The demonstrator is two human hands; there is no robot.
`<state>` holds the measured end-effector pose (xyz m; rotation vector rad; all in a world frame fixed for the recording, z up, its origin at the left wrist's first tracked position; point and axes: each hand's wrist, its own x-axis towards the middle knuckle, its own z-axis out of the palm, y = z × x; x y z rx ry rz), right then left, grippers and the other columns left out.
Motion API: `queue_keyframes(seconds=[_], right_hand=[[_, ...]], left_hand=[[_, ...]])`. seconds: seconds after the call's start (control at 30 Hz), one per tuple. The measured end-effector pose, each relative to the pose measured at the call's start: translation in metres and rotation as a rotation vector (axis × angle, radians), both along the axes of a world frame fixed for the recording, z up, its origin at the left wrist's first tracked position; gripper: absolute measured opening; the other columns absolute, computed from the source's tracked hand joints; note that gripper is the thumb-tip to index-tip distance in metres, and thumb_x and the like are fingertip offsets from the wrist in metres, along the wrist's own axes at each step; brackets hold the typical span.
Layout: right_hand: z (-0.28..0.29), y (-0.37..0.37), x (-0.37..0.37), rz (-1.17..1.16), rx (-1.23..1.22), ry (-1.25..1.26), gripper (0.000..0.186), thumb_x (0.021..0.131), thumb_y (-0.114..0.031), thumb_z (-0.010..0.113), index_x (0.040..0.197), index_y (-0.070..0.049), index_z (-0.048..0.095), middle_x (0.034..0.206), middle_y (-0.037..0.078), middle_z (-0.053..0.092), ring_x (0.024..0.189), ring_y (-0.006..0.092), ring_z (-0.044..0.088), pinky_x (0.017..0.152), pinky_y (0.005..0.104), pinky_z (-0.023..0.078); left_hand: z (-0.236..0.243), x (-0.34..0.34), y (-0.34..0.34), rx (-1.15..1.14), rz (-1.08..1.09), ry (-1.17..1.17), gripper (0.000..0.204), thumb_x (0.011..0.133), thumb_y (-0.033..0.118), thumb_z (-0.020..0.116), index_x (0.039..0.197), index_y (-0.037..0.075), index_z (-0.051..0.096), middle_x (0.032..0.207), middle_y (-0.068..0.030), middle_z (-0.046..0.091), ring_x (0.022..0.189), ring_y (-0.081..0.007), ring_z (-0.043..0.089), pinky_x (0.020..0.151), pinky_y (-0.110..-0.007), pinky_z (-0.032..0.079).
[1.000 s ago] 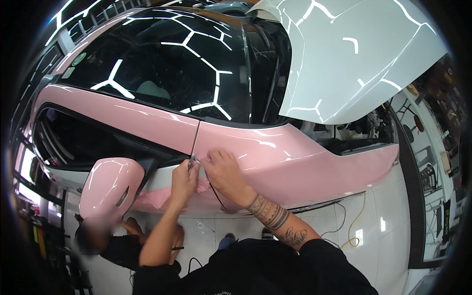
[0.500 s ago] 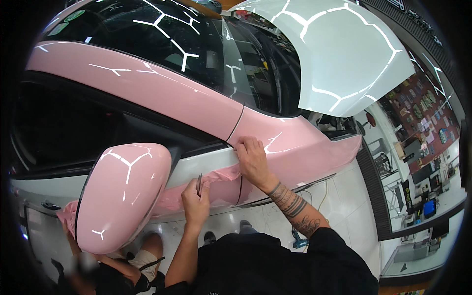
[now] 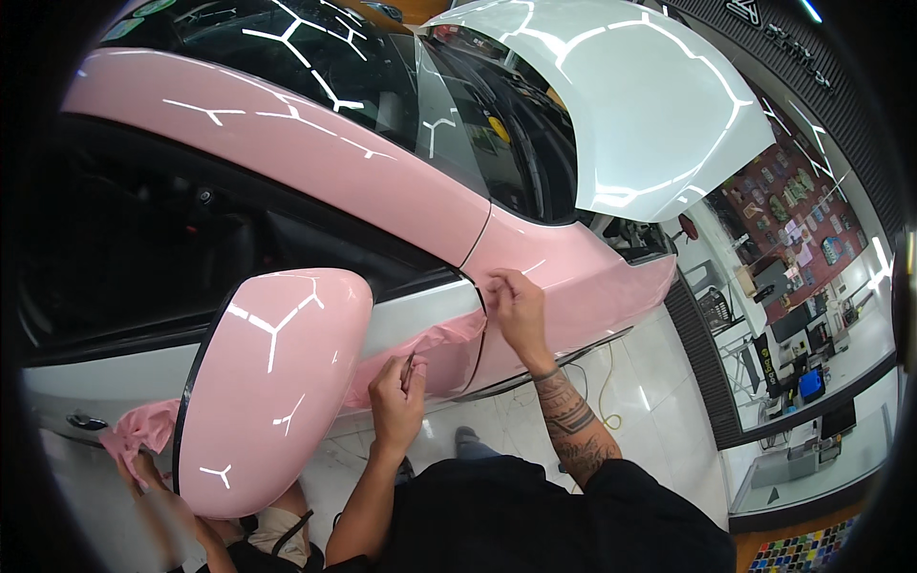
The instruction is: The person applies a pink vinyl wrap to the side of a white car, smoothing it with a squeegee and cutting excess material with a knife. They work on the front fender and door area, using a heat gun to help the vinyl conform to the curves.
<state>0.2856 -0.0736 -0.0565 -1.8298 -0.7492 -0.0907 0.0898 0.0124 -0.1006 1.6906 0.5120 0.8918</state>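
Beside the mirror (image 3: 272, 401), clamping a tool (image 3: 409, 369) in the left hand (image 3: 397, 399), with unclear grip in the right hand's (image 3: 522, 313) bent fingers; could nick film (image 3: 441, 338) by slipping.

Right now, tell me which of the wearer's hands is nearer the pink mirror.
Left. The left hand is just right of the pink mirror; the right hand is farther right, over the pink front fender.
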Motion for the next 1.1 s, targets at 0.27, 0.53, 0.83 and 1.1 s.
queue_keyframes(seconds=[0.27,0.53,0.83,1.1], right_hand=[[0.024,0.025,0.002,-0.133,-0.747,-0.198,0.031,0.083,-0.025,0.066,0.072,0.004,0.065,0.079,0.027,0.064,0.073,0.0457,0.063,0.065,0.0503,0.051],[0.011,0.025,0.005,-0.206,-0.782,-0.265,0.019,0.076,-0.018,0.065,0.076,0.001,0.067,0.079,0.026,0.065,0.076,0.0438,0.064,0.069,0.0506,0.051],[0.017,0.029,0.0,-0.114,-0.812,-0.349,0.017,0.073,-0.017,0.062,0.078,-0.002,0.068,0.076,0.023,0.065,0.076,0.0423,0.064,0.07,0.0505,0.051],[0.008,-0.009,0.017,0.335,-1.051,-0.329,0.019,0.077,-0.018,0.061,0.077,0.0,0.067,0.077,0.023,0.065,0.075,0.0423,0.063,0.071,0.0485,0.051]], left_hand=[[0.006,-0.002,-0.002,0.006,-0.074,-0.025,0.009,0.086,0.001,0.061,0.093,-0.004,0.063,0.07,-0.0103,0.054,0.057,-0.0198,0.049,0.056,-0.033,0.04],[0.0,-0.013,0.002,0.013,-0.067,-0.053,0.008,0.086,0.001,0.061,0.092,-0.004,0.063,0.069,-0.0111,0.054,0.056,-0.0203,0.048,0.054,-0.034,0.039],[0.004,-0.011,0.01,0.046,-0.024,-0.065,0.006,0.087,0.004,0.06,0.089,-0.001,0.062,0.064,-0.0066,0.048,0.055,-0.0138,0.041,0.053,-0.03,0.035],[-0.002,-0.013,0.007,-0.006,0.018,-0.055,0.006,0.088,0.003,0.059,0.089,-0.002,0.061,0.064,-0.0065,0.048,0.055,-0.0136,0.041,0.053,-0.03,0.035]])
